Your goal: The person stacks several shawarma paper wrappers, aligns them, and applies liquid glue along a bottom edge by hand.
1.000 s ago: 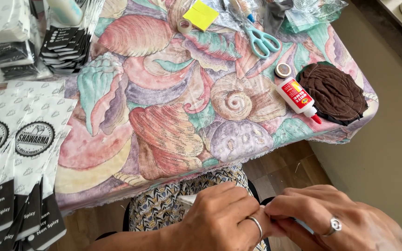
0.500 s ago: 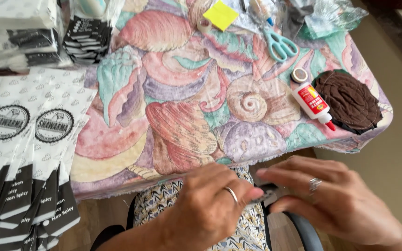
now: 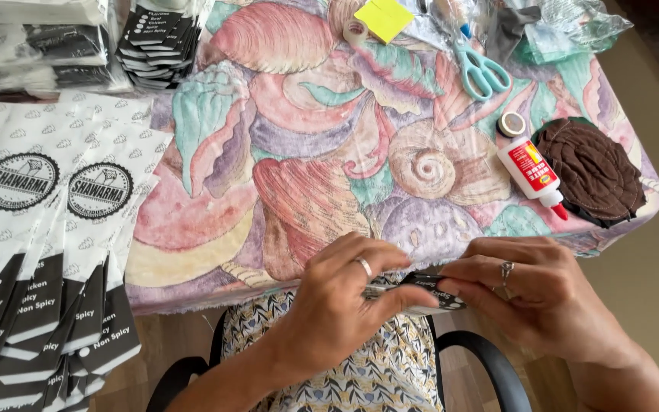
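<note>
At the left edge of the surface (image 3: 215, 229), draped in a shell-patterned cloth, lie overlapping black-and-white paper sleeves (image 3: 47, 252), with more stacked at the top left. Low in the middle, just over the near edge, the left hand (image 3: 345, 301) and right hand (image 3: 535, 294) meet on a folded black-and-white paper sleeve (image 3: 425, 288), the fingers (image 3: 394, 296) of both closed and pinching it from either end, each hand wearing a ring. Farther right on the cloth are turquoise scissors (image 3: 482, 69), a yellow sticky-note pad (image 3: 384, 17), a white glue bottle (image 3: 532, 172) with a red tip, and just beside it a dark brown crocheted piece (image 3: 593, 172).
</note>
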